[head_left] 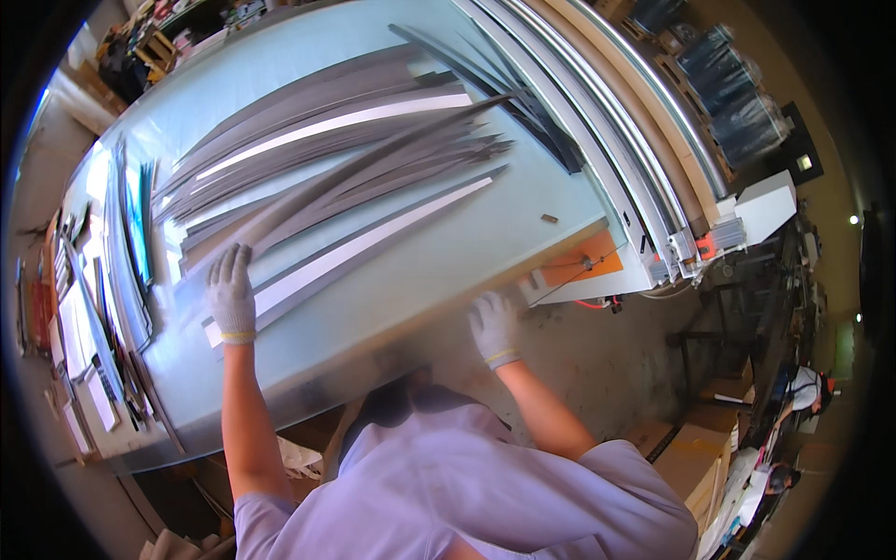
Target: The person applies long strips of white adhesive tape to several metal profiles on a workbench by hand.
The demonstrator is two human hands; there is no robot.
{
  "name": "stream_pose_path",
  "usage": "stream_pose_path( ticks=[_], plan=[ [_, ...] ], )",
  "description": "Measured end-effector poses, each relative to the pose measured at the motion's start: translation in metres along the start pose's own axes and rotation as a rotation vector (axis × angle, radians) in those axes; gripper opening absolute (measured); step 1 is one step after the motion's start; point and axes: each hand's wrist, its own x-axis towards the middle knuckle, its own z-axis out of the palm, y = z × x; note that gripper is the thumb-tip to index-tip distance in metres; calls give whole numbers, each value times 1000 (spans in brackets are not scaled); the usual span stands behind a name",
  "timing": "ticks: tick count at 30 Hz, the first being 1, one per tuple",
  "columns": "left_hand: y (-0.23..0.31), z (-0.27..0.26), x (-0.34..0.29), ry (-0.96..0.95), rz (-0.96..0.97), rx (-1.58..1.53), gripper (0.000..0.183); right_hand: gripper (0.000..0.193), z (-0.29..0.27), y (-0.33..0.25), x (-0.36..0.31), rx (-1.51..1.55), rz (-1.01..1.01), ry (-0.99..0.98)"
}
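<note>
Both my hands wear light knitted gloves with yellow cuff edges. My left hand (231, 294) is closed at the near end of a long dark grey strip (341, 182), which slants up to the right across other strips and looks slightly blurred. My right hand (495, 329) hovers at the table's near edge with its fingers loosely bent and apart; nothing shows in it. Below the held strip lies a strip with a white face (373, 238) and grey borders. Beyond it, many dark grey strips (299, 107) are spread in layers, one white band among them.
The strips lie on a large pale glossy table (448, 257). Along its right side runs a machine with long metal rollers (644, 112) and an orange plate (583, 259). More strips and offcuts (93, 317) pile at the left end. Cardboard boxes (686, 457) stand at lower right.
</note>
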Motion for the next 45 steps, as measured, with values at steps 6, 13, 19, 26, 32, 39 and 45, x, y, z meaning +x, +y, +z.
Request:
stream_pose_path(
  ticks=[6, 13, 19, 26, 32, 39, 45],
  plan=[
    [-24, 73, 23, -280, -64, -3, 82, 24, 0, -2, 23, 44, 65, 28],
    [31, 135, 100, -414, -97, -213, 71, 17, 19, 3, 49, -68, 125, 117],
    [57, 169, 128, -577, 22, -175, 51, 17, 21, 5, 48, -119, 131, 94],
    [53, 176, 114, -374, 90, -145, 34, 18, 25, 9, 46, -90, 161, 86],
    [76, 155, 91, -590, -15, -59, 79, 17, 25, 11, 45, -91, 163, 74],
    [146, 116, 20, -537, -113, -187, 77, 25, 10, 38, 57, -67, 218, 179],
    [169, 98, -33, -625, -143, -71, 73, 46, -21, 150, 109, -146, 404, 263]
  ],
)
